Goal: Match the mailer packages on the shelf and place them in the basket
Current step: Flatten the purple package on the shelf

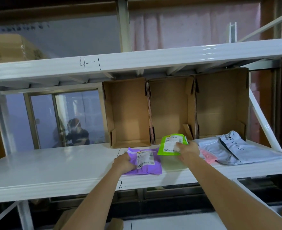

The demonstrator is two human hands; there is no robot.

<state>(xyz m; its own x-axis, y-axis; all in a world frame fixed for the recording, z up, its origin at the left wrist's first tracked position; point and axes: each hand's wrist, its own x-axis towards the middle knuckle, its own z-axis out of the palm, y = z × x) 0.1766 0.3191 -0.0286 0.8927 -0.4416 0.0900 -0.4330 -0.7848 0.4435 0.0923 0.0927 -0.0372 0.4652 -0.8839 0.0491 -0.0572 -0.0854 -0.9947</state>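
Note:
A purple mailer (151,166) with a white label lies flat on the white shelf (54,170). My left hand (124,163) grips its left edge. My right hand (189,149) holds a green mailer (169,144) with a white label, tilted up just above the shelf to the right of the purple one. A pink mailer (209,156) peeks out beside my right wrist, partly under grey mailers (233,150). No basket is in view.
Three open cardboard boxes (171,110) stand on their sides at the back of the shelf. An upper shelf beam (137,63) marked "4-1" runs overhead. A diagonal brace (263,123) crosses at the right. A person shows through a window (62,120) behind the rack.

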